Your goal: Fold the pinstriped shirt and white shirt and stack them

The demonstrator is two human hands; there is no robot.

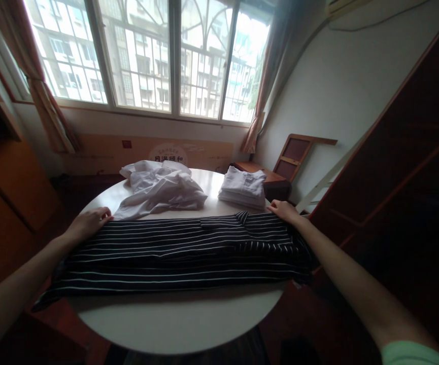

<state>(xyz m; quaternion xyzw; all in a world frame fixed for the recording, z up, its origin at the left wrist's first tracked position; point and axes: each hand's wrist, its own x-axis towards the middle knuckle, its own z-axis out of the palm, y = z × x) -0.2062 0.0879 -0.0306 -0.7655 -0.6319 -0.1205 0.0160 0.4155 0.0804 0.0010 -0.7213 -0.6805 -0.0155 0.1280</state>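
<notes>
A black garment with white stripes [181, 253] lies stretched lengthwise across the round white table [181, 324], its two ends hanging past the table's sides. It looks like a shirt with a collar and a pocket, though I cannot be sure. At its far left corner, my left hand [90, 222] pinches the edge of the cloth. My right hand [284, 210] grips the far right corner, with fingers closed on the fabric. Both forearms reach in from the sides.
Behind the garment lies a crumpled heap of white cloth [162, 187]. To its right stands a stack of folded white clothes [242, 186]. A wooden chair [291, 157] is by the right wall, and windows [143, 61] line the back.
</notes>
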